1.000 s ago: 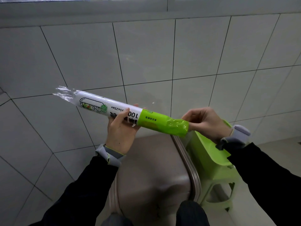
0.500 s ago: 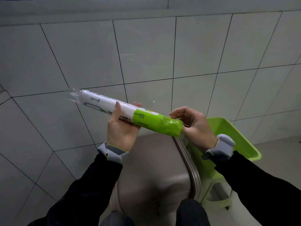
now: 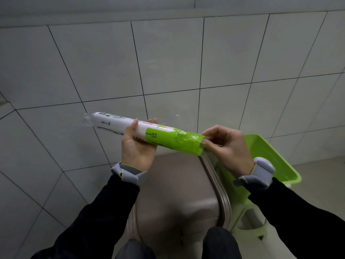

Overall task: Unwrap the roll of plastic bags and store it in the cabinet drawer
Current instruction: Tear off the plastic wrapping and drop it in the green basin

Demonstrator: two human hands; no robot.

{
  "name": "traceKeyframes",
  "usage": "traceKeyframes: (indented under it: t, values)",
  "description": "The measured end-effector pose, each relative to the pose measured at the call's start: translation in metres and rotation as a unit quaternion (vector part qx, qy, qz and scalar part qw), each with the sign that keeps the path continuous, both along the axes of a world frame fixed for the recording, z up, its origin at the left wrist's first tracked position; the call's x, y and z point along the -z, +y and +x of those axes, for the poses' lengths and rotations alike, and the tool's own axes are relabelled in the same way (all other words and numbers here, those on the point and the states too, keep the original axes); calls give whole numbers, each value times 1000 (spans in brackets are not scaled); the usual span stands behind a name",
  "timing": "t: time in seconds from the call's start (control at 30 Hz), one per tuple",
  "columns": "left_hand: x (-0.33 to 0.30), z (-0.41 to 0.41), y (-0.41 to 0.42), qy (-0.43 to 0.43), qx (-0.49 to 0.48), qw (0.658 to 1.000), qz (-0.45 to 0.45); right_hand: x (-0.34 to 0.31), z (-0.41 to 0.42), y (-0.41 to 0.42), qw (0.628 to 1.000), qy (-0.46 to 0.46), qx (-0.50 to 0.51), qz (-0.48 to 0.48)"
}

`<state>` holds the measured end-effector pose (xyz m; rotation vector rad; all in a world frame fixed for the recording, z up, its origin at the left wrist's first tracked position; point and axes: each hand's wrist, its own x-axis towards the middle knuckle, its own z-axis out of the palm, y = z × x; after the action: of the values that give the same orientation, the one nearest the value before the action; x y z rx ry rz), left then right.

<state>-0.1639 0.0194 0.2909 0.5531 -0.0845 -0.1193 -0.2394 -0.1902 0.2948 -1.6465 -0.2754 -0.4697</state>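
A long cylindrical roll (image 3: 134, 130) sealed in glossy clear wrap lies at the centre of the frame, tilted so that its left end sits higher than its right; the left part is white with small print, the right part is a bright green printed band, and the film bunches into a crinkled tuft at the far left end. Behind it, filling the upper frame, stands a wall (image 3: 168, 58) of large, smooth pale-grey tiles with dark grout lines, capped by a plain ledge along the top edge. Below the roll, at lower centre, is a taupe hard-shell case (image 3: 179, 193) with a matte, rounded body and a ribbed band down its right side. Just to its right stands a lime-green plastic stool (image 3: 270, 165) with a glossy moulded seat, on a pale floor. The left hand (image 3: 137, 146), palm up, cups the roll at mid-length, thumb over the near side and fingertips showing above the far side. The right hand (image 3: 229, 146) has its fingers curled and pinches the wrap at the green end. Both wrists carry grey bands above dark sleeves.
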Motion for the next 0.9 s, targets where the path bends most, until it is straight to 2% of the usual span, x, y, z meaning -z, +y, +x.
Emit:
traceKeyframes:
  t: [0.17, 0.27, 0.37, 0.57, 0.77, 0.9]
  values:
    - [-2, -5, -3, 16, -11, 1000, -13, -5, -5, 6, 996, 23, -14, 82]
    - [-4, -6, -2, 14, -17, 1000, -13, -7, -5, 6, 992, 70, -13, 104]
    - [-5, -7, 0, 17, -20, 1000, -17, -8, -5, 7, 989, 101, -32, 105]
    - [-1, -5, 2, 27, -16, 998, -63, -6, -5, 6, 994, 79, -5, 75]
    - [-2, -8, 0, 7, -18, 998, -62, -4, -7, 11, 979, 164, -24, 117]
    - [-4, -9, -2, 12, -32, 998, -46, -2, -8, 10, 979, 188, -24, 77]
